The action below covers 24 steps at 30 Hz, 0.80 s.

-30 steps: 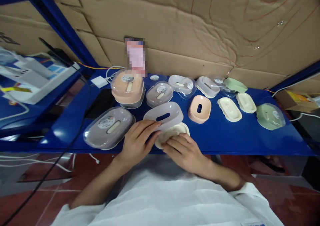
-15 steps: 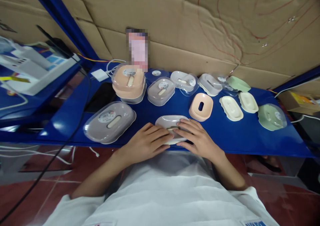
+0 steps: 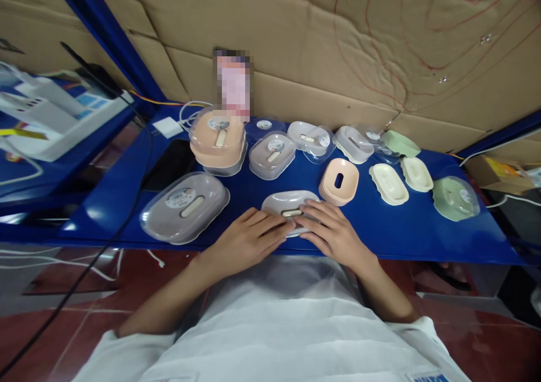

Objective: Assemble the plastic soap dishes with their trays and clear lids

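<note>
Nearest, below the table's front edge, is the person's white garment [image 3: 313, 331]. Just beyond it, the left hand [image 3: 249, 240] and right hand [image 3: 340, 235] come in palm down from either side, their fingertips almost meeting, fingers stretched out and slightly parted over a grey cover [image 3: 276, 200]. Whether either thumb pinches it from beneath, I cannot tell. The cover is pale, glossy and rounded at the corners, with a long slot in which a cream strip [image 3: 291, 213] shows; it lies between the hands at the near edge of the blue table [image 3: 422, 230], its far side bare of fingers. Left of it, well apart, is a clear-lidded grey box [image 3: 183, 208]. Farther back and right stands a slotted peach cover [image 3: 329, 180], then two shallow cream trays [image 3: 389, 185], with more boxes behind and cardboard [image 3: 296, 32] at the back.
</note>
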### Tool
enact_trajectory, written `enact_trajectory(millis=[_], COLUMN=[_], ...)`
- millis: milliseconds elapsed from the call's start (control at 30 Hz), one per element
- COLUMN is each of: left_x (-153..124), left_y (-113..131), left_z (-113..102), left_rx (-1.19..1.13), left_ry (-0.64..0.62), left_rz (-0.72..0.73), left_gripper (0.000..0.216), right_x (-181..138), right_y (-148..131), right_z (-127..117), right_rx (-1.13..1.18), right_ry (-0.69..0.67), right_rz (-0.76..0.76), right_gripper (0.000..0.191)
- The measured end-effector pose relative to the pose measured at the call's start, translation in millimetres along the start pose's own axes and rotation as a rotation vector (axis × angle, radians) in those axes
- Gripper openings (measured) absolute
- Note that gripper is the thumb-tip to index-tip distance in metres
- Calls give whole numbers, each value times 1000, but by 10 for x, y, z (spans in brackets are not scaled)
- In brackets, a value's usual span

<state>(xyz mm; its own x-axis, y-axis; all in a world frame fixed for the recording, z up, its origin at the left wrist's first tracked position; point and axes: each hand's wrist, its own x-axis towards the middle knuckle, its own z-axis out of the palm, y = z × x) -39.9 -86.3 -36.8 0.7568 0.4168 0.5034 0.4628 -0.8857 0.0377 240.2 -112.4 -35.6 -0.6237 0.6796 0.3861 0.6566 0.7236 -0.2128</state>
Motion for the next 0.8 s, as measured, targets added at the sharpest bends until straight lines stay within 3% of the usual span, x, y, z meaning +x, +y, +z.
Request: enact_trajectory(millis=[133,267,400,500,600,700,800], left_x=[1,3,-8,-12,-9,-12,-29], left_y=[8,5,-18,-31,-33,-34,-43], left_z=[17,32,60,76,71,60,65], left_rx=[5,-43,-54,-33,-37,-56,-94], left_ry=[12,3,-17,-2,-6,-7,-3], left_rz=[6,-44,-152,-196,-205,-210,-213], left_gripper=[25,29,30,32,31,30,28], right_x=[-6,116,506,916,1278,1463,1405], right_y=[-37,72,374,678,950,1096,1122], right_z=[-3,-192,-385,-356,-245,-204,-274], right_rx=[-89,-51,-206,-387,-417,-331,-311], right_ry=[-31,-49,-42,-73,-118,-168,-84], right_rz=[-14,-1,227,425,575,653,579], right_gripper=[39,44,50,72,94,84,61])
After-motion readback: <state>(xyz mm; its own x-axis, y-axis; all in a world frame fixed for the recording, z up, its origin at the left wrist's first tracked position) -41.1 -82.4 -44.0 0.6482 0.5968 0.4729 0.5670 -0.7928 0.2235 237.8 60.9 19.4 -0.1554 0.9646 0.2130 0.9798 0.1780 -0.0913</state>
